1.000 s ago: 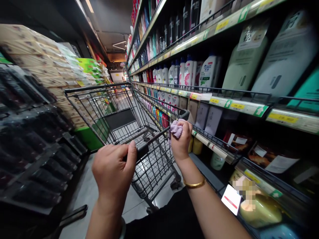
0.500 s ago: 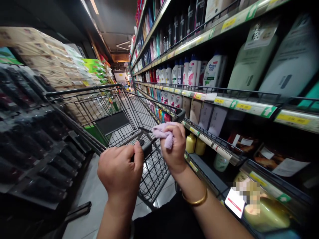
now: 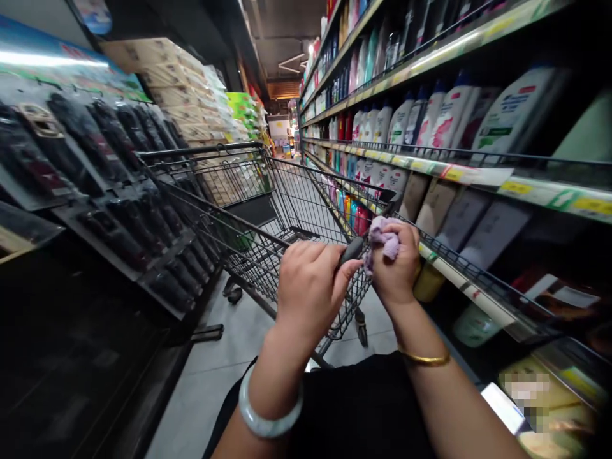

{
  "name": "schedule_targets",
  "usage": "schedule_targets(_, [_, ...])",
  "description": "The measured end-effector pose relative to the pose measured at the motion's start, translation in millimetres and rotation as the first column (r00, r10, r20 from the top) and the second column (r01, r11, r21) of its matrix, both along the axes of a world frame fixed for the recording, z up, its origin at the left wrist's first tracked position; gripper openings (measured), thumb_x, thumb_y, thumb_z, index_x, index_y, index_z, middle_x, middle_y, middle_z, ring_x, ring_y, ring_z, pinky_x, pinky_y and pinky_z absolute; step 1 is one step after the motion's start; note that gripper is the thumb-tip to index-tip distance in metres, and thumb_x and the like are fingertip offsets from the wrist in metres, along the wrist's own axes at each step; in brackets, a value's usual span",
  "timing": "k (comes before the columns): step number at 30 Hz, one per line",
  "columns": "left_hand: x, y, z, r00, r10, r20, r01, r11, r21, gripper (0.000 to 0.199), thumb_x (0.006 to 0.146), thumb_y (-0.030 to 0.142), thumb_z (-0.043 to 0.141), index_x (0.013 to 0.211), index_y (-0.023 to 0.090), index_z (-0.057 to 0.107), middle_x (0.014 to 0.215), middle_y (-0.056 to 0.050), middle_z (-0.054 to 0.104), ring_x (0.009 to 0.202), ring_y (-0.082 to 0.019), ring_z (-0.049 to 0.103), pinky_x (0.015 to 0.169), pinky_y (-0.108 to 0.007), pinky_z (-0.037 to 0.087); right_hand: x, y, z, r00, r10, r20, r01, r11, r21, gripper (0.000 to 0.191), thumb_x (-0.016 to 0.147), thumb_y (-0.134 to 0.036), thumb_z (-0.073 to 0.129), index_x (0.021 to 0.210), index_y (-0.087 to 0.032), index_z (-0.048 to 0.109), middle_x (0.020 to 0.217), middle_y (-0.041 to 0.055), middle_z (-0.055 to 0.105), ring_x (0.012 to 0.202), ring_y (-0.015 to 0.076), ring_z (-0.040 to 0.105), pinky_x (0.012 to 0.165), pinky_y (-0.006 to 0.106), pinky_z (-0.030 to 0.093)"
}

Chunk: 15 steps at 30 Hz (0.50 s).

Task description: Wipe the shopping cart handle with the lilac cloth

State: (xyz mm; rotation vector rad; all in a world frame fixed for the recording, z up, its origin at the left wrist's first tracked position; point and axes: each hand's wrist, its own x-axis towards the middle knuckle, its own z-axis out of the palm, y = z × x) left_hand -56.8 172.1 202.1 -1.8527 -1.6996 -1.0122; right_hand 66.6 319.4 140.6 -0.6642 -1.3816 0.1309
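A black wire shopping cart (image 3: 224, 191) stands in a store aisle in front of me. My left hand (image 3: 308, 284) grips the cart's dark handle bar (image 3: 352, 249). Just to its right, my right hand (image 3: 394, 264) is closed around a crumpled lilac cloth (image 3: 382, 234) and presses it against the right end of the handle. The cart's basket looks empty. A pale bangle sits on my left wrist and a gold one on my right.
Shelves of shampoo bottles (image 3: 433, 121) with yellow price tags run close along the right. On the left hangs a rack of dark packaged goods (image 3: 109, 191), with stacked cartons (image 3: 176, 89) above. The grey tiled floor (image 3: 224, 370) runs down the aisle ahead.
My view has swung, so the cart now sits more to the right. My left hand has slid right along the handle toward my right hand, which still holds the cloth on the bar.
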Motion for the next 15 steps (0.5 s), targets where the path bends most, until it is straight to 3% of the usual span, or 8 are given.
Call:
schedule_targets(2, [-18,-3,1.5,0.998,0.001,0.056,-0.001,1.0,0.011,0.035,0.102,0.052,0.049,0.117,0.029,0.071,0.118,-0.002,0.074,0.115,-0.021,0.063,0.123,-0.049,0.022,0,-6,4.0,1.0,0.017,-0.013,-0.017,1.0,-0.011,0.013,0.079,-0.015,0.057,0.089,-0.023,0.06,0.097,0.0046,0.062,0.1,0.0216,0.062,0.094,0.041,0.053])
schedule_targets(4, [-37,-4,2.3,0.995,0.055,0.081,-0.057,0.998,0.018,0.036,0.101,0.056,0.048,0.115,0.033,0.071,0.128,-0.001,0.07,0.129,-0.024,0.056,0.128,-0.058,-0.002,-1,-17,11.5,0.999,0.044,-0.009,-0.044,0.999,0.025,0.014,0.078,-0.014,0.056,0.089,-0.023,0.06,0.096,0.0037,0.061,0.098,0.021,0.062,0.094,0.041,0.052])
schedule_targets(6, [-50,-4,1.8,0.994,0.058,0.094,-0.058,0.998,0.003,0.039,0.099,0.061,0.049,0.1,0.03,0.073,0.121,-0.002,0.071,0.126,-0.026,0.056,0.127,-0.062,-0.006,-3,-27,18.2,0.998,0.064,0.008,-0.064,0.995,0.073,0.014,0.077,-0.014,0.057,0.088,-0.023,0.06,0.097,0.0033,0.061,0.099,0.021,0.063,0.095,0.041,0.052])
schedule_targets(9, [-55,-1,-0.8,0.995,0.007,0.104,-0.006,1.0,-0.007,0.043,0.098,0.061,0.051,0.082,0.026,0.068,0.095,-0.001,0.07,0.104,-0.023,0.058,0.127,-0.061,-0.004,-3,-27,18.3,0.999,0.042,0.027,-0.044,0.996,0.08,0.01,0.079,-0.018,0.058,0.088,-0.024,0.059,0.097,0.0034,0.062,0.101,0.0215,0.063,0.098,0.041,0.05])
schedule_targets(15, [-44,8,-7.9,0.996,-0.013,0.09,0.009,0.999,0.049,0.042,0.098,0.062,0.05,0.083,0.026,0.066,0.088,0.001,0.067,0.102,-0.021,0.056,0.126,-0.058,-0.012,10,10,-6.9,0.999,0.011,0.053,-0.006,0.996,-0.089,0.017,0.079,-0.029,0.062,0.093,-0.022,0.058,0.099,0.0053,0.062,0.098,0.0233,0.061,0.094,0.042,0.049])
